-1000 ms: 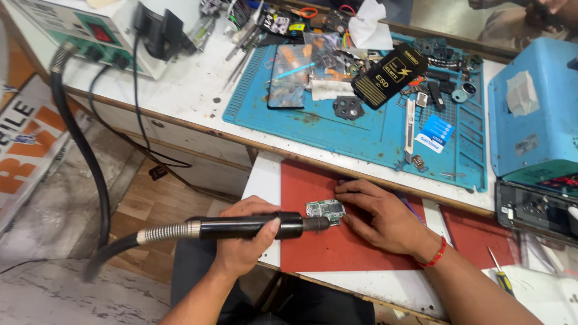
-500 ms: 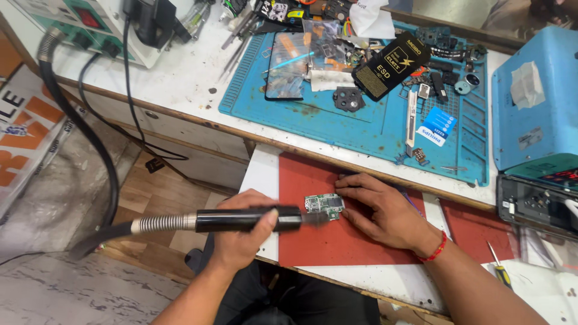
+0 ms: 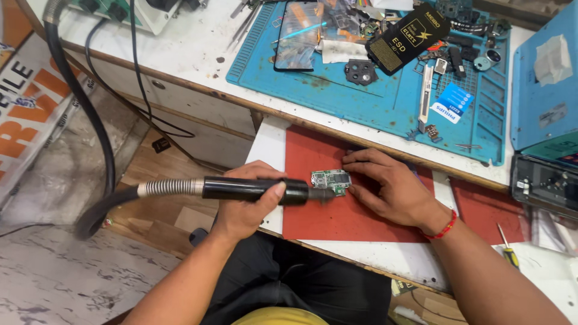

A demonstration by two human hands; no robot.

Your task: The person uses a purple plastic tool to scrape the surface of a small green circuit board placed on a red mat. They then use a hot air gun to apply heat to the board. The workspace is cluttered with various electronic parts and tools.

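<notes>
On the red rubber mat (image 3: pixel 337 222) at the near edge of the white worktop (image 3: pixel 180 48), head view: we have the small green circuit board (image 3: pixel 331 180) lying flat. Our left hand (image 3: pixel 250 201) is clenched round the black cylindrical hot-air handpiece (image 3: pixel 256 189), its nozzle touching or just off the board's left edge; we cannot tell which. Our right hand (image 3: pixel 391 186) is spread flat, fingertips pinning the board's right side, not gripping it. Grey ribbed hose (image 3: pixel 165 188) trails left off the handpiece. Well behind it sits the blue silicone repair mat (image 3: pixel 385 102) with a dark phone (image 3: pixel 296 36) and loose parts. Our read: heating step on the board. Next move calls for a steady nozzle, fingers clear of the hot air, board kept from sliding.
</notes>
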